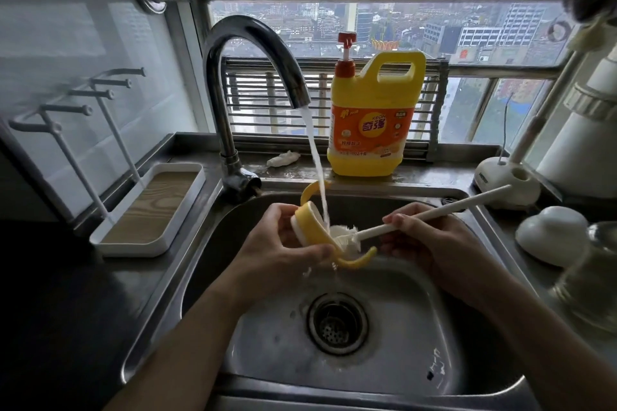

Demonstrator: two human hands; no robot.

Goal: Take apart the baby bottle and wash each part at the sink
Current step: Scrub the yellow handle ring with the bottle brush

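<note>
water (317,170) ran in a steady stream from the tap (233,77), and straight under the spout i held the baby bottle's yellow handled collar (312,222) above the sink (200,253). my left hand (283,253) gripped it, fingers curled over the top of the ring and thumb clamped along its lower edge, the opening turned toward my right. its upper handle (309,192) curved up toward the tap's base, and its lower handle (359,260) hung below the stream. my right hand (430,243), right of the stream, pinched the white stem of the bottle brush (410,218) between thumb and fingertips. its bristle head (344,237) sat at the collar's mouth, in the water.

i judged the collar to be light, stiff plastic, slick while wet, so the ring itself was the place to hold. the thin handles looked likely to twist out of wet fingers. the brush stem seemed long and springy, better pinched low near the bristles.

behind the tap stood a yellow detergent jug (374,117) with a red pump. far right of the tap lay a white domed cap (551,233) beside a blurred clear vessel (594,280); i could not tell whether that was the bottle body. left of the tap sat a drying rack tray (150,207).
</note>
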